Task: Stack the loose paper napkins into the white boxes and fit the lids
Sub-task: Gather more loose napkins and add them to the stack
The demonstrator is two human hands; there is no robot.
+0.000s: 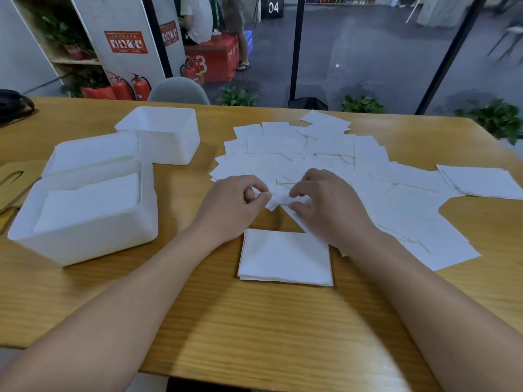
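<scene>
left hand (pixel 236 206) and right hand (pixel 325 206) both pinching one loose napkin (pixel 278 200); small napkin stack (pixel 285 257) just below them

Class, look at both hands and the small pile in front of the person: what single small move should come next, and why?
Probably lift the pinched napkin clear of the loose spread and lay it squarely on the small stack near the table edge. Both the left hand and the right hand already grip it, and the stack lies directly below them.
</scene>
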